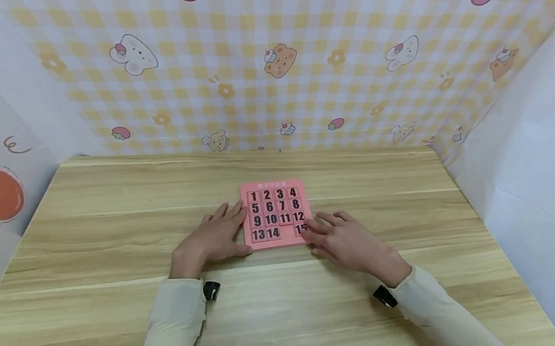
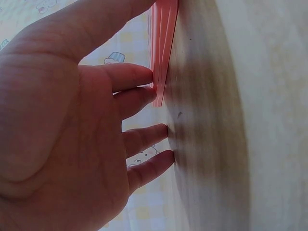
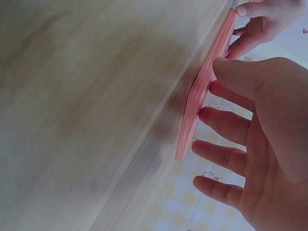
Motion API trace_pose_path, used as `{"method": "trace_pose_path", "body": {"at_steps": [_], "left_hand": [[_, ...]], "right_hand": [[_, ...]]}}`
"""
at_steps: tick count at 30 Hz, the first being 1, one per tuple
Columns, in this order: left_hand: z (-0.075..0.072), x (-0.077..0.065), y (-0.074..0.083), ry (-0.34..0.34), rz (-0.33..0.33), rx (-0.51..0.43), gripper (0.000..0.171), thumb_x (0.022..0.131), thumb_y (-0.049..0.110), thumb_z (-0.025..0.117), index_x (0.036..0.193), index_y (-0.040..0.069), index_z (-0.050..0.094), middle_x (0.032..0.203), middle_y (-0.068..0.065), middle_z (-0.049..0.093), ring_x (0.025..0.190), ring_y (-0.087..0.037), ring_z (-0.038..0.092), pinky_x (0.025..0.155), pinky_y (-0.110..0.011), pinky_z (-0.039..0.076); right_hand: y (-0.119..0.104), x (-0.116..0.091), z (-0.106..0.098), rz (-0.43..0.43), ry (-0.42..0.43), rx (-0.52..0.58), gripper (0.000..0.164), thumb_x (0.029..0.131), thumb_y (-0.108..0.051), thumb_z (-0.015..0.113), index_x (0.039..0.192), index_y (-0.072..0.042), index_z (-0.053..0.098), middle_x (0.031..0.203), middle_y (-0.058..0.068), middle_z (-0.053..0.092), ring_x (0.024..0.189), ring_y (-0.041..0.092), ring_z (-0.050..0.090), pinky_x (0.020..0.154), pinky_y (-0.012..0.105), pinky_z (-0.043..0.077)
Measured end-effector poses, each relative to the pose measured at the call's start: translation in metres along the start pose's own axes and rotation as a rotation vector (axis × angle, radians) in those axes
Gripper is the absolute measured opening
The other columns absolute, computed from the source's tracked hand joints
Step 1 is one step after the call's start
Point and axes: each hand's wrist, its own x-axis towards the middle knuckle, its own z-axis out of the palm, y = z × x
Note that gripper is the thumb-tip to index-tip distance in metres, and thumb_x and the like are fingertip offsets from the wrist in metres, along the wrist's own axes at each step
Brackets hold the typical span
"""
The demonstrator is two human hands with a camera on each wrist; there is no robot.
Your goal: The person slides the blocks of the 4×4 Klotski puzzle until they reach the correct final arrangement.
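Note:
A pink number sliding puzzle (image 1: 288, 241) lies flat on the wooden table in the head view. Tiles 1 to 12 run in order in the upper rows; the bottom row shows 13, 14, a gap and then tile 15 (image 1: 299, 230). My left hand (image 1: 215, 238) rests at the puzzle's left side, its thumb by the near left corner and extended fingertips against the edge. Loosely bent, the fingers of my right hand (image 1: 343, 240) lie at the lower right, a fingertip partly covering tile 15. The left wrist view shows the puzzle's layered side (image 2: 163, 43) at the fingertips.
The wooden table (image 1: 275, 323) extends around the puzzle on all sides. Behind it hangs a yellow checked cloth (image 1: 248, 101) with cartoon prints. Pale walls (image 1: 540, 152) stand at the left and right. Each wrist bears a black strap piece (image 1: 385, 296).

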Motion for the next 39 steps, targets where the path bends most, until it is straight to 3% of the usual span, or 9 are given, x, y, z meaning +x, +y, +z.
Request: {"method": "trace_pose_path", "body": {"at_steps": [39], "left_hand": [[0.0006, 0.0008, -0.0005, -0.003, -0.002, 0.002, 0.095, 0.087, 0.043, 0.071, 0.158, 0.008, 0.019, 0.167, -0.01, 0.007, 0.152, -0.041, 0.001, 0.122, -0.06, 0.007]], "right_hand": [[-0.0088, 0.0074, 0.004, -0.03, 0.034, -0.002, 0.042, 0.102, -0.039, 0.052, 0.14, -0.023, 0.059, 0.145, -0.001, 0.056, 0.136, 0.03, 0.049, 0.105, 0.049, 0.046]]}}
